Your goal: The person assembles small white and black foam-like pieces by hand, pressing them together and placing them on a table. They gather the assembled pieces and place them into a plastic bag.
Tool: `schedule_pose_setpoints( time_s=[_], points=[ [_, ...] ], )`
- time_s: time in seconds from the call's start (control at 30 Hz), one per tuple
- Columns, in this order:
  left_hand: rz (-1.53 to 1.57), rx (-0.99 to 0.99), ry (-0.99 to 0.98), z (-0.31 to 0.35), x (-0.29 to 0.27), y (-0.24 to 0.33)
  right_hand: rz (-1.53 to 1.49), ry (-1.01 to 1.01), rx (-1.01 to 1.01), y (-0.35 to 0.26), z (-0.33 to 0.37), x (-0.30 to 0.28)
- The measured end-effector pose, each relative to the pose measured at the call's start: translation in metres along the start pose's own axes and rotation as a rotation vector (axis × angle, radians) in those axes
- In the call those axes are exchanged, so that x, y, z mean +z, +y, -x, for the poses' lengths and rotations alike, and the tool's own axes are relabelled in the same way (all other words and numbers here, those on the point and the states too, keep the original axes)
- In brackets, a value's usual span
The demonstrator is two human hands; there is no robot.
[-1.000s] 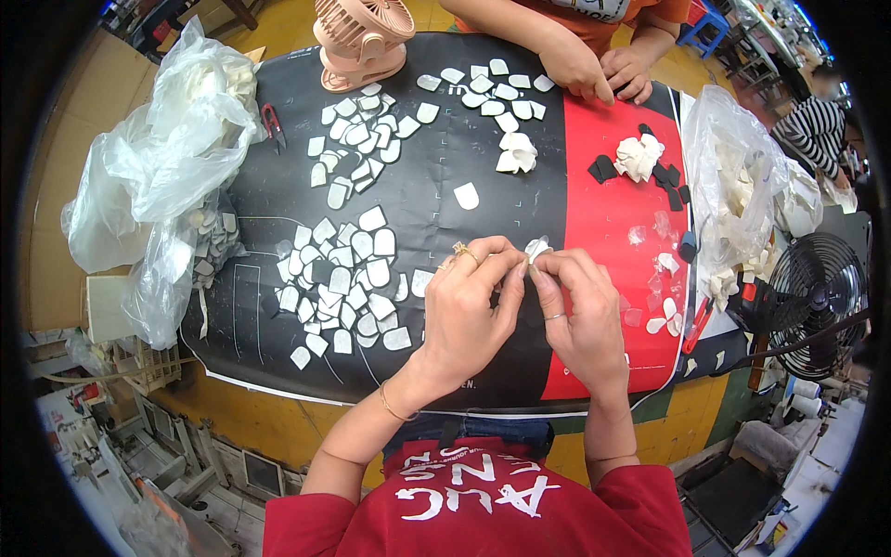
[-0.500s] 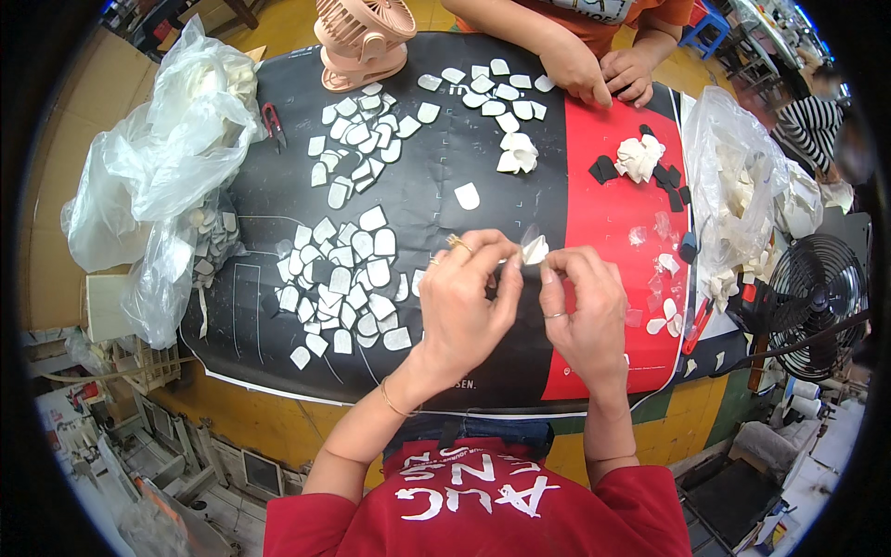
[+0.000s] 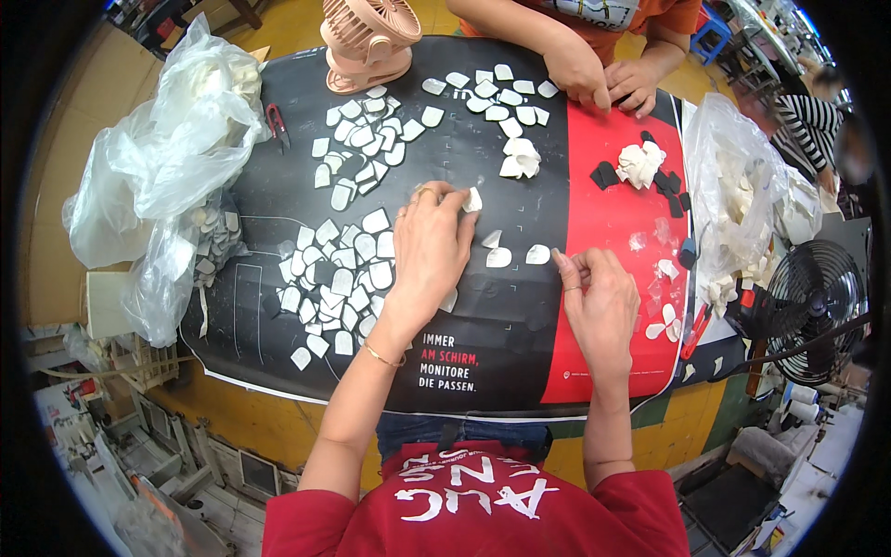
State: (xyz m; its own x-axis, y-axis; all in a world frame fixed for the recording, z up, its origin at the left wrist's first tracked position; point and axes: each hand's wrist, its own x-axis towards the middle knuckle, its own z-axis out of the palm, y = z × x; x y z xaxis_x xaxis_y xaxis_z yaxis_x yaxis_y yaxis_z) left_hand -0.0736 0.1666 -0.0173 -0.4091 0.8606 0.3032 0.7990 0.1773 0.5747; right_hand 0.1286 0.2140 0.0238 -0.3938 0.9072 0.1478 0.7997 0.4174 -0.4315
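Note:
My left hand (image 3: 432, 243) reaches over the black part of the table mat, its thumb and fingertips closed on a small white pad (image 3: 473, 200) with a rounded end. Farther right, my right hand (image 3: 601, 302) hovers near the red strip, thumb and forefinger pressed together; whether anything thin is between them is hidden. Just left of those fingertips lies a rounded white piece (image 3: 538, 254). Beside it rest another white piece (image 3: 498, 258) and a small, pale, translucent scrap (image 3: 492, 239). A large pile of white pads (image 3: 342, 281) spreads left of my left hand.
More pads (image 3: 367, 135) lie beyond, near a pink fan (image 3: 369, 46) and red snips (image 3: 277, 125). Plastic bags (image 3: 176, 139) stand at left and right (image 3: 729, 176). Across the table are another person's hands (image 3: 631, 85). A red-handled cutter (image 3: 696, 330) lies at the right edge.
My hands have moved apart. My left hand has gone up and left to the lone pad and closed on it. White pieces now lie where both hands were working.

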Motion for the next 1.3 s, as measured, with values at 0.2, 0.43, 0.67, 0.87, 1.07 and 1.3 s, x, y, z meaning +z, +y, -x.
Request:
schedule_pose_setpoints(
  time_s=[0.2, 0.43, 0.67, 0.87, 1.07, 1.3],
  points=[
    [-0.225, 0.162, -0.024, 0.0, 0.009, -0.006, -0.123, 0.044, 0.069, -0.006, 0.0, -0.001],
    [-0.118, 0.176, 0.047, -0.004, 0.006, -0.006, -0.387, -0.028, -0.031, -0.018, 0.005, -0.001],
    [0.528, -0.052, 0.044, 0.022, -0.037, 0.034, -0.66, -0.122, -0.096, -0.035, 0.011, -0.011],
    [0.55, 0.094, 0.064, 0.044, -0.047, 0.059, -0.601, -0.079, -0.204, -0.044, 0.017, -0.021],
    [0.548, 0.11, 0.027, 0.049, -0.047, 0.062, -0.471, -0.075, -0.245, -0.04, 0.021, -0.025],
    [0.551, 0.111, 0.009, 0.05, -0.048, 0.063, -0.485, -0.075, -0.275, -0.035, 0.021, -0.025]
  ],
)
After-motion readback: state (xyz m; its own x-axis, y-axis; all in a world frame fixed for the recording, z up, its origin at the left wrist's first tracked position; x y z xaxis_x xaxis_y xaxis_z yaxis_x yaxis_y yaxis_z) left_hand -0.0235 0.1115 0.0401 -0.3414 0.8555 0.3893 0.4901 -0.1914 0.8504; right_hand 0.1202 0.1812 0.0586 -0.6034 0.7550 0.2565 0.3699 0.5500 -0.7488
